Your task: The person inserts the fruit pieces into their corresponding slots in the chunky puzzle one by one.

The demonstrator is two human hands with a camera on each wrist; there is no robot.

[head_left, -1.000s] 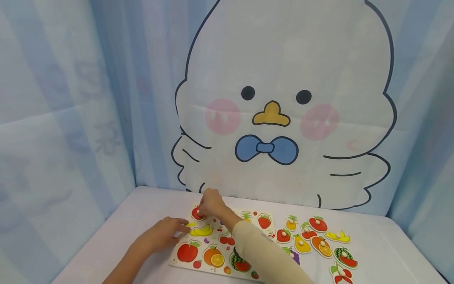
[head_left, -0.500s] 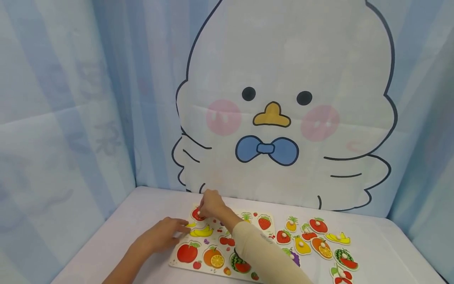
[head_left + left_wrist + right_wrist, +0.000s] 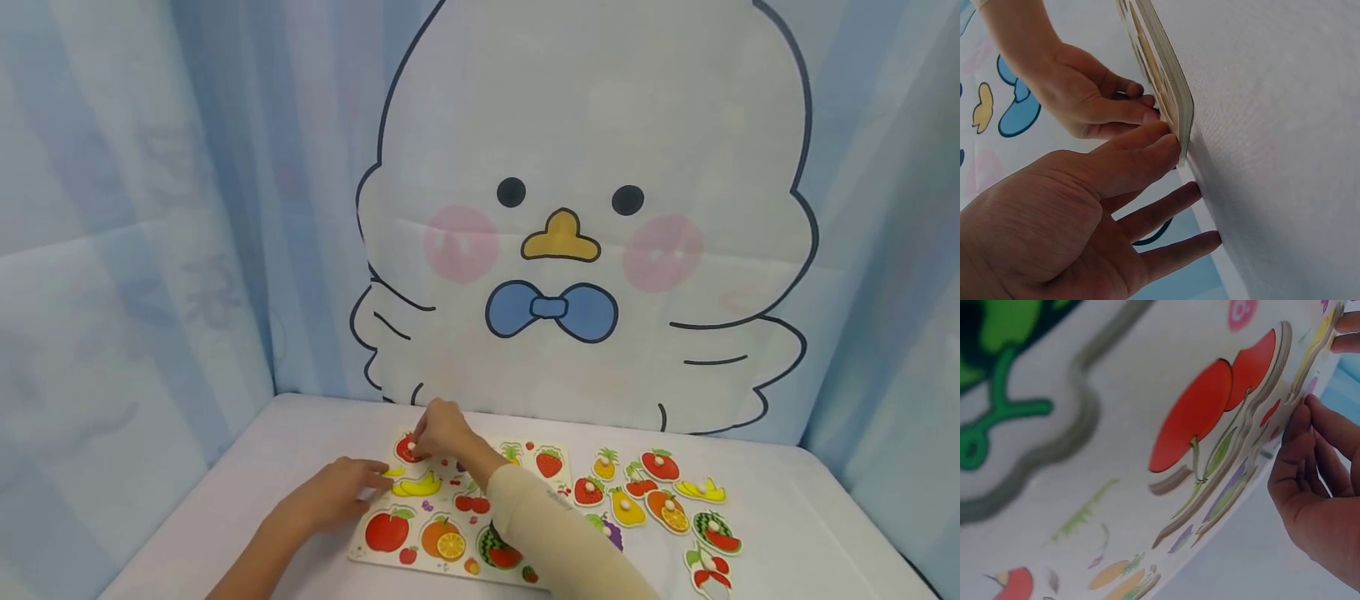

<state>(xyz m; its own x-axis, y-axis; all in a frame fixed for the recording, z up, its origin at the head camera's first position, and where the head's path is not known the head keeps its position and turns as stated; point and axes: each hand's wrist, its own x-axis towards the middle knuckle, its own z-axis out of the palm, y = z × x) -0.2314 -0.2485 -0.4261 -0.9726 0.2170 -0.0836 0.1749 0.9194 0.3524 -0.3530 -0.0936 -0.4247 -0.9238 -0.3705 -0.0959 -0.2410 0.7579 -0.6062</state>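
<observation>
A white fruit peg-puzzle board (image 3: pixel 431 512) lies on the table, printed with bananas, an apple, an orange, cherries and a watermelon. At its far left corner is a red fruit puzzle piece (image 3: pixel 405 451) with a pale knob. My right hand (image 3: pixel 444 430) reaches across the board and pinches this piece, though the fingertips are partly hidden. In the right wrist view the fingers of the right hand (image 3: pixel 1325 469) are bent, their tips close to the board. My left hand (image 3: pixel 1085 212) rests thumb and forefinger on the board's left edge, its other fingers extended to the tabletop.
Right of the board lie several knobbed pieces: a strawberry (image 3: pixel 588 492), pear (image 3: pixel 627 508), pineapple (image 3: pixel 604 465), apple (image 3: pixel 660 467), orange (image 3: pixel 667 512), bananas (image 3: pixel 701 492), watermelon (image 3: pixel 716 534) and grapes (image 3: pixel 609 532) among them. A curtain with a cartoon bird (image 3: pixel 585 108) hangs behind the table.
The head view has shifted slightly, moving the whole scene a little left in frame. Both hands keep nearly the same places at the board.
</observation>
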